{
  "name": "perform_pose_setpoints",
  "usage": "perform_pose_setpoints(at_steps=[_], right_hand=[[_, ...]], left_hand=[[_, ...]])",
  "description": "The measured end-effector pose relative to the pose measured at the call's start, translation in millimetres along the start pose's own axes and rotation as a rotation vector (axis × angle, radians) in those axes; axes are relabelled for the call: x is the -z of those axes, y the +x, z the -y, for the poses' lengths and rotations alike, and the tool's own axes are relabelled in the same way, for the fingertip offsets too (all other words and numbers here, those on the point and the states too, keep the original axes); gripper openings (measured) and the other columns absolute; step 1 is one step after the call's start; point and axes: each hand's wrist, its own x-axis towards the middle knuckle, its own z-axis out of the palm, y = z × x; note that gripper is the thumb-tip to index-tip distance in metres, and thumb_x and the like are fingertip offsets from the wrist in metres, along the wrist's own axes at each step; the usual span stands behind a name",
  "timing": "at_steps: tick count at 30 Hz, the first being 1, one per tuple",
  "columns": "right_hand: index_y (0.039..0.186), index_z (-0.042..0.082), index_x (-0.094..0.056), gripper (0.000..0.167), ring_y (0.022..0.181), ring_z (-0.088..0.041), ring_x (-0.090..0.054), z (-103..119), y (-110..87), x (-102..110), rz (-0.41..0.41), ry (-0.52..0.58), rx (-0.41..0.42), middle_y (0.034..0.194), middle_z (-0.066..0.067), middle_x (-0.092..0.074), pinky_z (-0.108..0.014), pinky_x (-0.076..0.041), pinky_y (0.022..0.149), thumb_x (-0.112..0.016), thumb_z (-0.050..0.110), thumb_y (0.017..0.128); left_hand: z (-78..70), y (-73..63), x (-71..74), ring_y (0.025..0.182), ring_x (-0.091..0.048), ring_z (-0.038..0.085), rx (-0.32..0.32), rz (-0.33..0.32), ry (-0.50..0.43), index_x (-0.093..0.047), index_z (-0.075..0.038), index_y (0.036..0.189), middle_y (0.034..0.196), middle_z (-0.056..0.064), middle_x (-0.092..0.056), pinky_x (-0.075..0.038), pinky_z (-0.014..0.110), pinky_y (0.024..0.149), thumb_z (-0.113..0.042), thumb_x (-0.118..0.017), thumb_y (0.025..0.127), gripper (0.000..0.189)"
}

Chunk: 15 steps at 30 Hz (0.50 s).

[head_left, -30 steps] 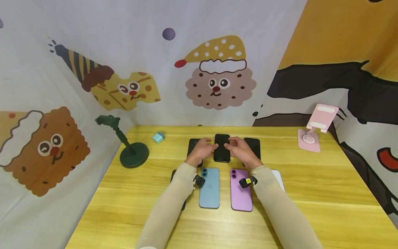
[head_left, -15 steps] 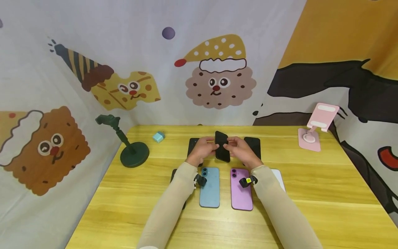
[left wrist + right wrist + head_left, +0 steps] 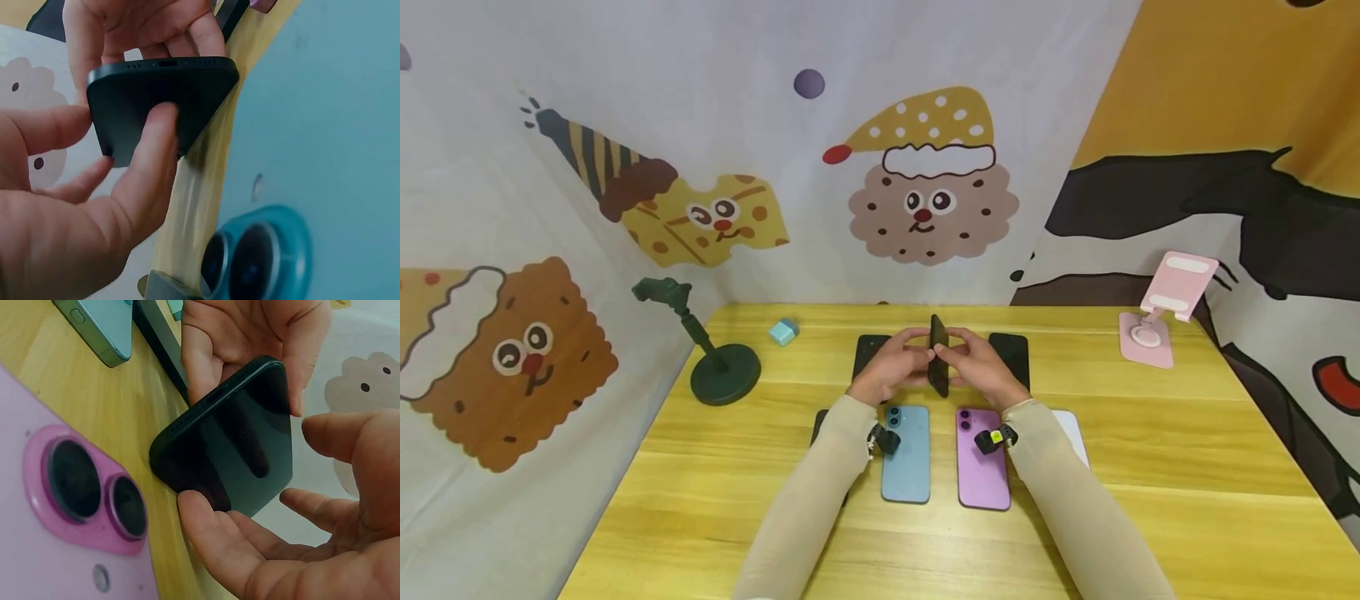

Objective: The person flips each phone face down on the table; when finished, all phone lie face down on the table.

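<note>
A black smartphone (image 3: 938, 358) stands tipped up on its long edge between both hands. My left hand (image 3: 891, 367) holds it from the left, its thumb lying on the phone's dark face (image 3: 131, 109) and fingertips at the edge. From the other side my right hand (image 3: 981, 367) grips it, with the thumb at the lower edge of the glossy face (image 3: 250, 444). Dark phones lie beside the hands, one at the left (image 3: 867, 350) and one at the right (image 3: 1013, 357). Below the wrists are a blue phone (image 3: 906, 462) and a pink phone (image 3: 983, 471), camera sides up.
A white phone (image 3: 1073, 433) and another dark phone (image 3: 818, 427) lie partly under the sleeves. At the left stand a green phone stand (image 3: 726, 375) and a small light-blue block (image 3: 783, 332). A pink phone stand (image 3: 1176, 283) is at the back right of the wooden table (image 3: 1187, 450).
The black phone lay flat between the hands a second ago. It has been tilted up onto its long edge, and my hands have closed in around it.
</note>
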Motion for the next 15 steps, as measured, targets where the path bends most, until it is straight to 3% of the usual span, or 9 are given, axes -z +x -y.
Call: perform_pose_setpoints(at_steps=[7, 15], right_hand=[[0.165, 0.02, -0.036, 0.064, 0.126, -0.039, -0.066, 0.7, 1.3, 0.0, 0.006, -0.005, -0.017, 0.144, -0.025, -0.057, -0.05, -0.064, 0.091, -0.063, 0.034, 0.108], [0.165, 0.02, -0.037, 0.063, 0.122, -0.036, -0.067, 2.1, 0.6, 2.5, -0.009, 0.025, -0.005, 0.143, -0.024, -0.055, -0.049, -0.065, 0.086, -0.063, 0.029, 0.108]], left_hand=[[2.8, 0.2, -1.1, 0.133, -0.063, 0.037, 0.017, 0.128, -0.017, -0.043, -0.032, 0.162, 0.146, 0.016, -0.062, -0.059, 0.057, 0.1, -0.006, -0.06, 0.106, 0.063], [1.0, 1.1, -2.9, 0.14, -0.057, 0.036, 0.027, 0.171, -0.012, -0.04, -0.034, 0.163, 0.157, 0.014, -0.053, -0.05, 0.062, 0.111, -0.006, -0.064, 0.105, 0.069]])
